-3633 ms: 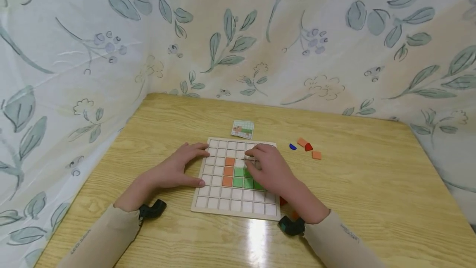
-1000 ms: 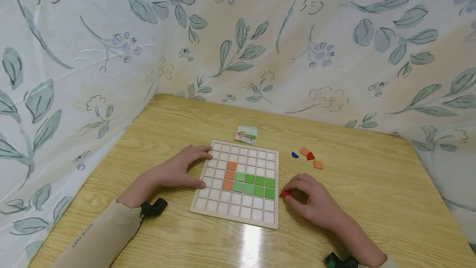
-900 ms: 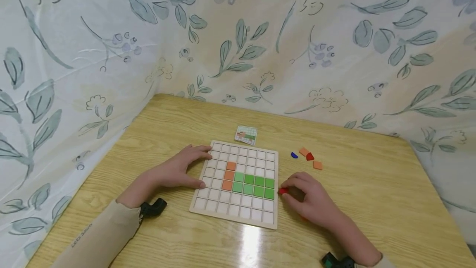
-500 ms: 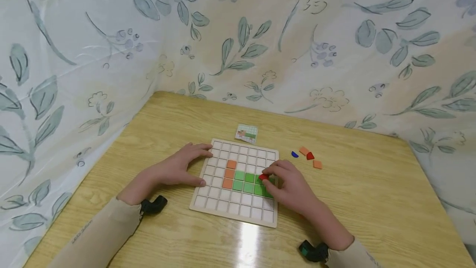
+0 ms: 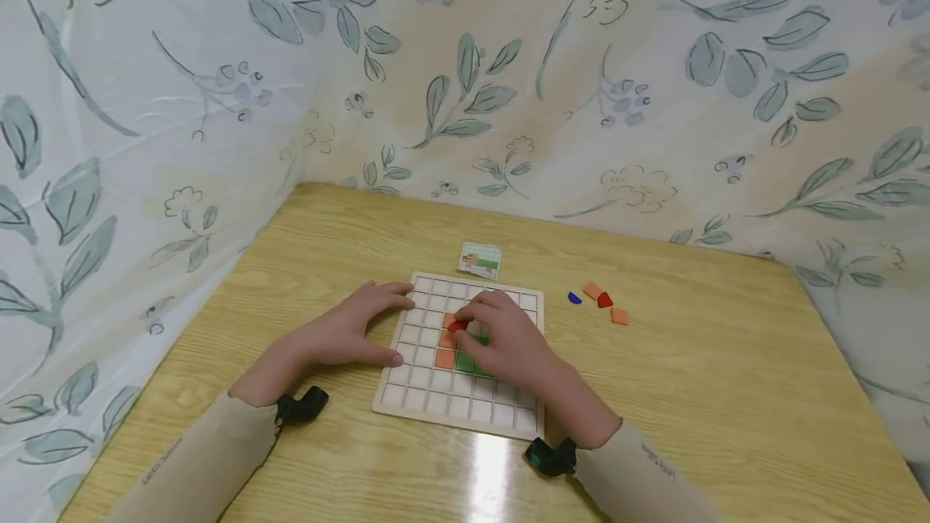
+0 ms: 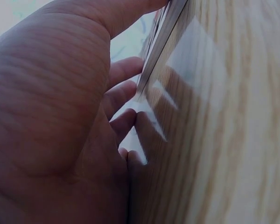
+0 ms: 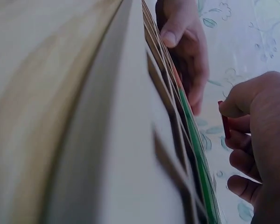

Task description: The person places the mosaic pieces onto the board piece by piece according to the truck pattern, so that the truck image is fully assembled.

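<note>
My right hand pinches a small flat red tile between thumb and fingers, over the wooden grid board. In the right wrist view that red tile is held above the board's surface. Three orange tiles stand in a column on the grid, the upper ones partly covered by the red tile and fingertips. Beside them lie green tiles, mostly hidden under my right hand. My left hand lies along the board's left edge, thumb and fingers spread and touching its rim.
Behind the board lies a small picture card with an orange and green pattern on a grid. To the right are a blue half-round tile, another red tile and orange tiles on the wooden table. A floral curtain stands behind.
My right hand has left the green tiles, picked up the red tile at the board's right side and carried it left to over the orange column. My left hand has stayed put.
</note>
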`<state>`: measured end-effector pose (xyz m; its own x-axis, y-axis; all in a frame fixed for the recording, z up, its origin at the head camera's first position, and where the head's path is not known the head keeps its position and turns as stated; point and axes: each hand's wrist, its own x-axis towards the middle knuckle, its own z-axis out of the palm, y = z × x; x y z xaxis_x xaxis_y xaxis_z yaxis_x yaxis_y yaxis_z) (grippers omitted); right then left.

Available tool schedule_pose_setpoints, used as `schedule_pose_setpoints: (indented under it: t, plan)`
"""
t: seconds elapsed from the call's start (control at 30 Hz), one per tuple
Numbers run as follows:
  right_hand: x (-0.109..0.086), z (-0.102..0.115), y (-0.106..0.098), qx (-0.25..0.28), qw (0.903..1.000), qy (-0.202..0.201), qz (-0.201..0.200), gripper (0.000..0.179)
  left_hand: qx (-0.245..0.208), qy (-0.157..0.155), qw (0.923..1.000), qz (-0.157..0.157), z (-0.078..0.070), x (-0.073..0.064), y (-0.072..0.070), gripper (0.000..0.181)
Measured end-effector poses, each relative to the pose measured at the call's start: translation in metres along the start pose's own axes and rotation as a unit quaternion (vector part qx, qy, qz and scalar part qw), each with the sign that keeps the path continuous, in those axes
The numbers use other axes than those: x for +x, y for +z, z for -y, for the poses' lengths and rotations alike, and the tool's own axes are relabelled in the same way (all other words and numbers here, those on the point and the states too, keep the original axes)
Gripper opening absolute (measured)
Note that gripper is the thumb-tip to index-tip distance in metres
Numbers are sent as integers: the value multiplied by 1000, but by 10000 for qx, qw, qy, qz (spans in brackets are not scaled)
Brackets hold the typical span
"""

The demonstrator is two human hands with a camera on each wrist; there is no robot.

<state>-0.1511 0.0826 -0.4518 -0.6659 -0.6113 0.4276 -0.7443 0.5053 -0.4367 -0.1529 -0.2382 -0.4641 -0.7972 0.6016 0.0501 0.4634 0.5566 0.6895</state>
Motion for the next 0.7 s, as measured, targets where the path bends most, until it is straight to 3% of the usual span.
schedule_pose_setpoints:
  t: [0.23,0.43,0.7]
  plan:
    - [14,8,12,-273,9987,225,365,14,-64,18,10000,8,-4,2,2,84]
    - [27,15,23,-546,9983,58,210,13,-16,-31,10000,-23,-3,-2,1,85]
    - [33,17,30,-497,9969,548,265,13,65,-105,9999,56,-1,-3,-3,84]
